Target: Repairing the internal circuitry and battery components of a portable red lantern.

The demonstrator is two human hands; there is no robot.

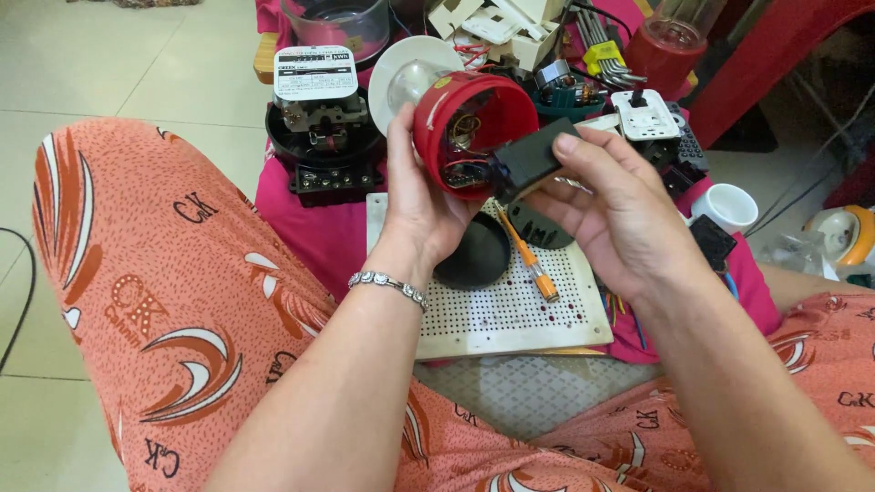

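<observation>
Tiled floor carried a white perforated board with an orange screwdriver. Left hand gripped a red housing, wiring visible inside; right hand pinched a black block at its mouth.

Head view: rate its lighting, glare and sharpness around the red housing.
Head view: soft, even daylight with faint shadows; the red housing in the left hand and the black block pinched by the right hand are sharp; mild glare on the clear dome; slight wide-angle stretch at the edges.
</observation>
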